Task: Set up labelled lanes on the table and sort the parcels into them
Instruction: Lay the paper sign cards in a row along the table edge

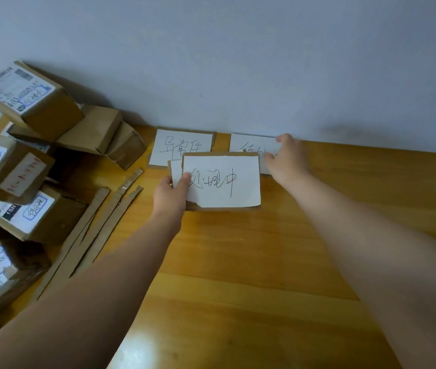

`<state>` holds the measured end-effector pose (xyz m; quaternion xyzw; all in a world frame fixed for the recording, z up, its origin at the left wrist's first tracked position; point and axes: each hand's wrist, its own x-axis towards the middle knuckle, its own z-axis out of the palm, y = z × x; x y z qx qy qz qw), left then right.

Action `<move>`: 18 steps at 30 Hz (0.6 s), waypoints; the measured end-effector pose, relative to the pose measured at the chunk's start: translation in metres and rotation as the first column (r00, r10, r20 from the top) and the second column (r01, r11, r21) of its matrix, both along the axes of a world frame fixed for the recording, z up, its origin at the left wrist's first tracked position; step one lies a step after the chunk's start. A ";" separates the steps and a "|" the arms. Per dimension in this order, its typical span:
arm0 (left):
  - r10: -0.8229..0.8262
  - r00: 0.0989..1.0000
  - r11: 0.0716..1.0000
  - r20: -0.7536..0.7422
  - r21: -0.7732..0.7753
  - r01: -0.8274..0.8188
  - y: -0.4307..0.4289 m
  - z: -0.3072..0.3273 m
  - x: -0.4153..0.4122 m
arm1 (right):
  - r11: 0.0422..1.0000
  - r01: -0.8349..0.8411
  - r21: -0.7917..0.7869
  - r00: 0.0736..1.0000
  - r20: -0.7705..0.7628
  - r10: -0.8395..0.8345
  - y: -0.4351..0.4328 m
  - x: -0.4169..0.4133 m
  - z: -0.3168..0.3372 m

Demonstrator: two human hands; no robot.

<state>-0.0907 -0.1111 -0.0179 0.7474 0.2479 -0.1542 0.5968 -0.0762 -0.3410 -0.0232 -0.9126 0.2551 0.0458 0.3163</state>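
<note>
"Two label cards are at the wall already: the first label card (182,147) at the far edge of the table (318,235), the second label card (249,145) just right of it. Lanes look about half set up."

"Hands?"

"Well apart. The left hand (170,194) grips the front card (222,182) by its left edge, thumb on the face, with a back card (176,171) tucked behind. The right hand (284,158) is on the second label card, thumb toward the wall (238,62). It's blurred, so I can't tell whether it pinches the card or only presses it."

"Parcels?"

"The parcels (25,102) are piled at the table's left, tilted on each other, none in a lane. Cardboard strips (99,225) lie beside the pile."

"What could go wrong?"

"Probably three things. One thumb holds two cards, so the back card could slide out while attention is on the right side. The two placed cards sit near each other, so a skewed nudge from the right hand could leave lanes too narrow for the boxes. The pile leans, so pulling a lower parcel could tip the top ones. Also, the left forearm passes close by the strips and could sweep them."
</note>
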 end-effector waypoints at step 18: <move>0.022 0.999 0.992 0.025 -0.128 -0.018 -0.080 0.051 -0.105 | 0.854 0.041 0.518 0.999 -0.001 -0.048 -0.036 -0.159 0.068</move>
